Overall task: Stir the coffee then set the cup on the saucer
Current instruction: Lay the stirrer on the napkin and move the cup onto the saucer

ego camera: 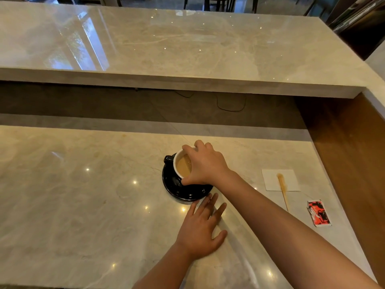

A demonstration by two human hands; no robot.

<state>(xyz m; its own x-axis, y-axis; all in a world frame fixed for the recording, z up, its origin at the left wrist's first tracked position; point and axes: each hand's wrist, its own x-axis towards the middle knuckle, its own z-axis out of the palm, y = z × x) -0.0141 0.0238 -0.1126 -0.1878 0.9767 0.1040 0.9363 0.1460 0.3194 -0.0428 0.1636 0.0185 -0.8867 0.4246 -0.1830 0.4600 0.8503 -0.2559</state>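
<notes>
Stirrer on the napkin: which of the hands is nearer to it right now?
Right. The right hand grips the cup over the saucer, left of the stirrer. The left hand lies flat on the counter, farther left and nearer the camera.

I stand at a pale marble counter (83,205), glossy, dotted with small ceiling-light reflections. Beyond it runs a dark recess with a loose black cable (229,107). Above sits 1 raised marble bar top (187,44) reflecting a window. A wood panel (350,147) closes the right side. Dark chair legs (218,3) stand beyond.
</notes>
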